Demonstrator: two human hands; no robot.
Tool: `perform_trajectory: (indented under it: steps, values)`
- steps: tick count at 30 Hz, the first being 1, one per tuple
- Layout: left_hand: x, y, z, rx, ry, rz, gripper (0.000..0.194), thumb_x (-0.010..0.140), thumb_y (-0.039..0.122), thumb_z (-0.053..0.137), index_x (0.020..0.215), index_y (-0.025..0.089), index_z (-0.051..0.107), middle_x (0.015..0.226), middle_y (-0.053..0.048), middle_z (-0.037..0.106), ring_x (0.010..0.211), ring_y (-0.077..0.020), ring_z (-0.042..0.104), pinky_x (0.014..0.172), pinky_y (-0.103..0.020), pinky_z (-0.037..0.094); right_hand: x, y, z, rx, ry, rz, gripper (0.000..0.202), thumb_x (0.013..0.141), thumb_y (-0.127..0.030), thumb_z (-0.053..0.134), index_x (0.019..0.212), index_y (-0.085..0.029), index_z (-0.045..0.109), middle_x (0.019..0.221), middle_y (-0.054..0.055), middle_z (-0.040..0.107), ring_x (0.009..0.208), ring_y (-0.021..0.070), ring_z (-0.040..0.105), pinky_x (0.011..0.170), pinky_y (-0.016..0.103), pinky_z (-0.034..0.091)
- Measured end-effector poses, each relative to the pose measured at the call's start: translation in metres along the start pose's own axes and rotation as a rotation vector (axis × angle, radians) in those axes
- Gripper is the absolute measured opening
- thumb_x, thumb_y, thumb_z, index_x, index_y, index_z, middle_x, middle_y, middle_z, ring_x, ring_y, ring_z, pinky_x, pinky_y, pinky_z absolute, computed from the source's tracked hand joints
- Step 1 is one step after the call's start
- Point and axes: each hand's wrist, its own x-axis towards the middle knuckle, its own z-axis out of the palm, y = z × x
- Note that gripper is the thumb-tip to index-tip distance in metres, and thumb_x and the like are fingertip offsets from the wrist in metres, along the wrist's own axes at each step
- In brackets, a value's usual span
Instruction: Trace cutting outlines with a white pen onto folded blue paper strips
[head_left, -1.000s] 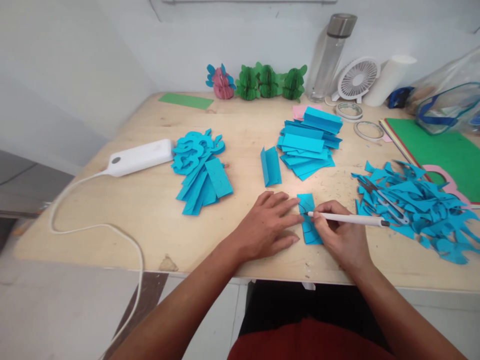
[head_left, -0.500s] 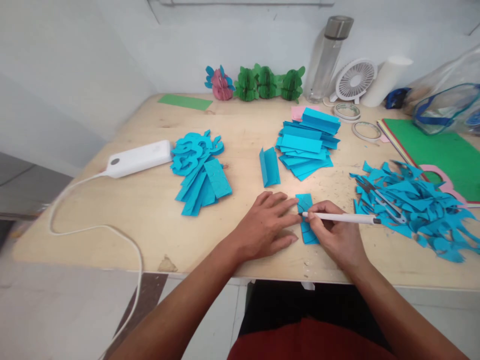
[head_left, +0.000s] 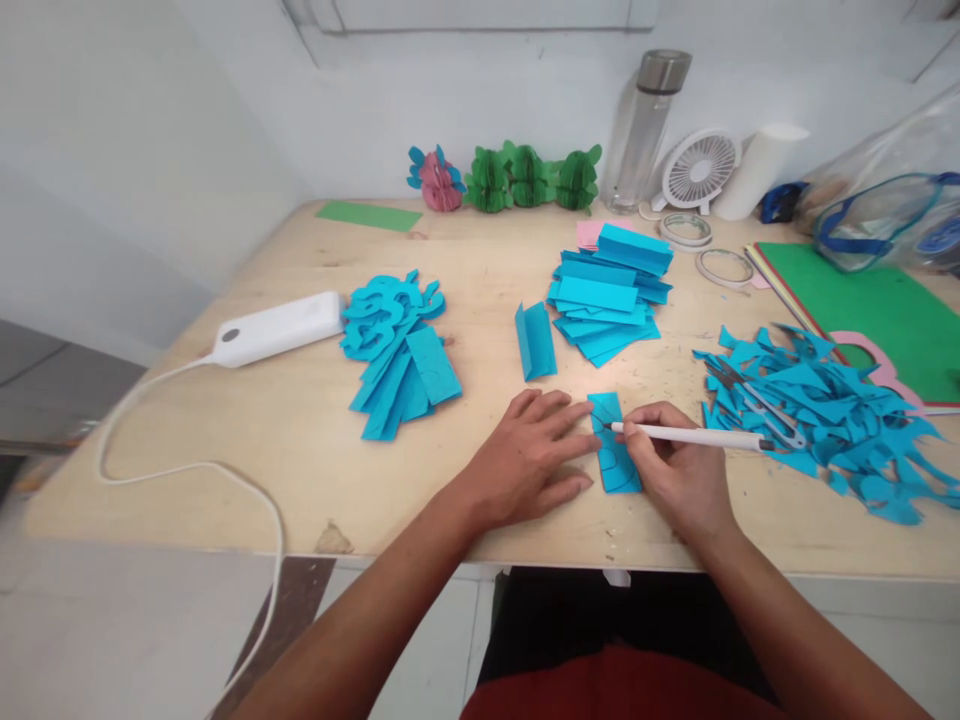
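A small blue paper strip [head_left: 619, 472] with curved dark lines lies near the front edge of the table. My left hand [head_left: 529, 458] rests flat with fingers spread, its fingertips at the strip's left edge. In my right hand [head_left: 686, 480] is a white pen [head_left: 697, 436], its tip at the upper part of the strip. One folded blue paper [head_left: 536, 342] stands just beyond my left hand. Behind it is a pile of folded blue papers [head_left: 604, 292]. Further left lie blue cut-out shapes [head_left: 390, 310] and more blue strips with drawn lines [head_left: 433, 365].
Blue paper scraps [head_left: 832, 420] with scissors [head_left: 772, 410] among them spread at the right, beside green sheets [head_left: 885, 310]. A white power bank [head_left: 281, 328] with a cable sits left. Along the wall stand paper figures [head_left: 525, 178], a bottle [head_left: 646, 130] and a small fan [head_left: 701, 170].
The pen tip has shifted slightly right on the strip, and more of the drawn lines shows. My left hand stays in place. The whole view has tilted slightly.
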Motion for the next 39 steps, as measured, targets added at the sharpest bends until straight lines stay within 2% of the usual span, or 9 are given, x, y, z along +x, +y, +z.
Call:
perform_trajectory:
  steps: [14,39]
  values:
    - [-0.0006,-0.0001,0.0005,-0.001,0.020,-0.004,0.038,0.091,0.043,0.055,0.125,0.027,0.061,0.143,-0.008,0.051,0.130,-0.0299,0.040,0.110,-0.052,0.028,0.0004,0.0005,0.0015,-0.109,-0.078,-0.096,0.013,0.084,-0.030,0.053,0.076,-0.021,0.060,0.068,0.000,0.065,0.060,0.0141,0.057,0.056,0.026,0.043]
    - [-0.0001,0.0002,-0.0007,-0.007,0.009,-0.004,0.038,0.091,0.042,0.054,0.125,0.027,0.061,0.143,-0.009,0.051,0.129,-0.0305,0.041,0.110,-0.053,0.028,0.0004,-0.0028,0.0019,-0.139,-0.062,-0.117,0.012,0.082,-0.029,0.052,0.075,-0.022,0.060,0.065,-0.001,0.065,0.060,0.0148,0.059,0.055,0.027,0.044]
